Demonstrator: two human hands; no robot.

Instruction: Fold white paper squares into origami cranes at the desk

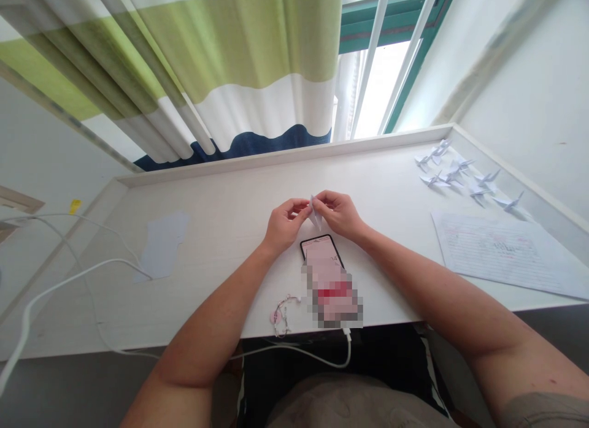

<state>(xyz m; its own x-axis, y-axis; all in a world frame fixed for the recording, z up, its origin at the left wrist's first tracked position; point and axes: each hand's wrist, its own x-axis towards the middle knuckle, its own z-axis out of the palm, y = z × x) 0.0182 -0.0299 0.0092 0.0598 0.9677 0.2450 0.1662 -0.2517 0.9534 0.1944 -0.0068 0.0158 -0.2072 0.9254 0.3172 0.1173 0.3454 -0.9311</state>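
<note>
My left hand (284,222) and my right hand (340,212) meet over the middle of the white desk (221,232). Both pinch a small folded piece of white paper (315,211) between their fingertips, held just above the desk top. Directly below the hands lies a phone (327,275) with its screen lit, a white cable plugged into its near end.
Several folded white paper cranes (460,173) sit at the back right corner. A lined written sheet (506,250) lies at the right. A stack of blank paper (162,244) lies at the left. A beaded bracelet (280,314) rests near the front edge. White cables (69,281) trail on the left.
</note>
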